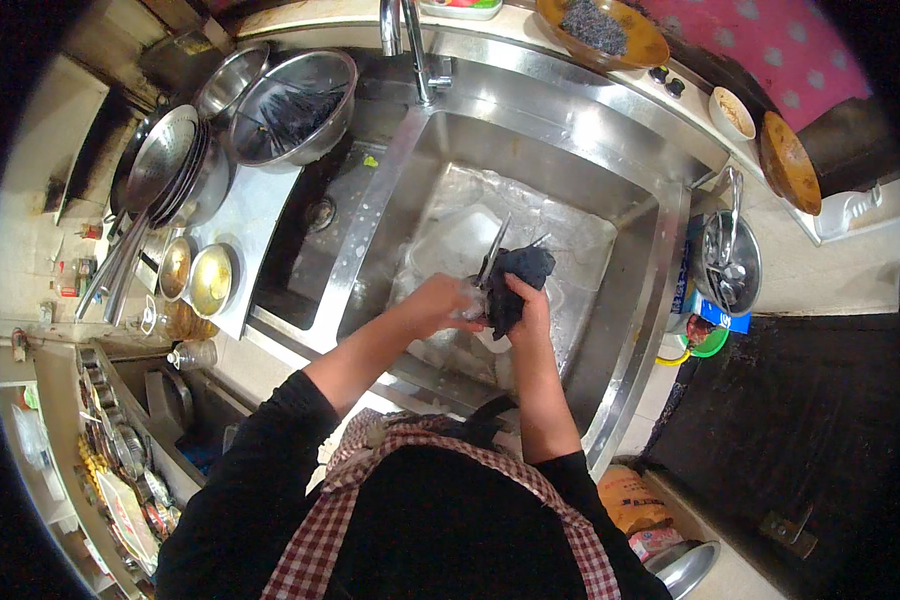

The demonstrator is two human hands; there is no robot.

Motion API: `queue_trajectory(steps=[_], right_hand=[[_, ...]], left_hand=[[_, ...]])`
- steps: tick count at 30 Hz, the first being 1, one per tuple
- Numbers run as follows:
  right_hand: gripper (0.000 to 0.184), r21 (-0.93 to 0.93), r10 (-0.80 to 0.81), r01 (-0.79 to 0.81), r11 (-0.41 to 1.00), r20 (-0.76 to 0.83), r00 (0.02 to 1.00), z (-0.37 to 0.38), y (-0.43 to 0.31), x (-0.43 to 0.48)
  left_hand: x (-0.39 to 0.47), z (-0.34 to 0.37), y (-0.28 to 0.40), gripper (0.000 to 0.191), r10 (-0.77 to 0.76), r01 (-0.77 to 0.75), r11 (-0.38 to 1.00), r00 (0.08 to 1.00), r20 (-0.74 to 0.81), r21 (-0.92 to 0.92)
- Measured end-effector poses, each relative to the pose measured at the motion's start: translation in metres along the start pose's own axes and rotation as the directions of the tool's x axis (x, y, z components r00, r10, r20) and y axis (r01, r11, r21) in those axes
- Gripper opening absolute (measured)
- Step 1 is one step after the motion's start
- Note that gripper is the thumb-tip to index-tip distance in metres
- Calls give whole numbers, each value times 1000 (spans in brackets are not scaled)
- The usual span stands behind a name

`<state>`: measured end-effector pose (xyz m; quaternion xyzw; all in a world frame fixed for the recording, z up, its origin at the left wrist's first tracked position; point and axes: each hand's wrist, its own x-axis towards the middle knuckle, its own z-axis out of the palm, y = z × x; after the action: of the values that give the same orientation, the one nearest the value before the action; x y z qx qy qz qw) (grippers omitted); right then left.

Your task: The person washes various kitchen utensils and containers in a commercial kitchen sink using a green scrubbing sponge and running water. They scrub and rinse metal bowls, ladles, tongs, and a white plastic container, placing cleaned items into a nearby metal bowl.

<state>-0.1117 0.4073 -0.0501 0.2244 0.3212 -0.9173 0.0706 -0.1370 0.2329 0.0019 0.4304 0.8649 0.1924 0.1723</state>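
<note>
Over the wet stainless steel sink basin (622, 247), my right hand (529, 309) grips a bunched dark cloth (521, 274). Narrow metal utensils stick out past it; one long tapered piece (498, 240) points up and away from me, and its lower end is hidden. My left hand (441, 306) is close against the cloth's left side, its fingers around a shiny, blurred thing (475, 297). Blur hides whether that is part of the utensil or water, and how firmly the fingers close. A pale rounded patch lies on the basin floor below both hands.
A chrome faucet (418, 60) rises behind the basin. To the left are a large metal bowl of dark strips (296, 105), stacked skimmers (166, 161) and two small bowls (211, 281). At right, a metal bowl (729, 262) holds spoons. A wooden bowl (637, 37) sits on the back ledge.
</note>
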Motion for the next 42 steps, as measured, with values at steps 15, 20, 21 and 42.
queue_trajectory(steps=[15,20,21,42], right_hand=[[38,-65,-82,86,994,62,995,29,-11,-12],[42,-263,-189,199,944,63,980,33,-16,-6],[42,-287,-207,227,931,102,973,32,-16,-4],[41,-74,-9,3,997,-84,996,12,-38,20]], left_hand=[[15,-7,26,27,-320,291,483,936,143,-826],[11,-8,41,27,-367,229,645,930,-33,-729],[10,-6,43,26,-384,207,643,920,-77,-737],[-29,-26,17,25,-466,510,552,845,264,-660]])
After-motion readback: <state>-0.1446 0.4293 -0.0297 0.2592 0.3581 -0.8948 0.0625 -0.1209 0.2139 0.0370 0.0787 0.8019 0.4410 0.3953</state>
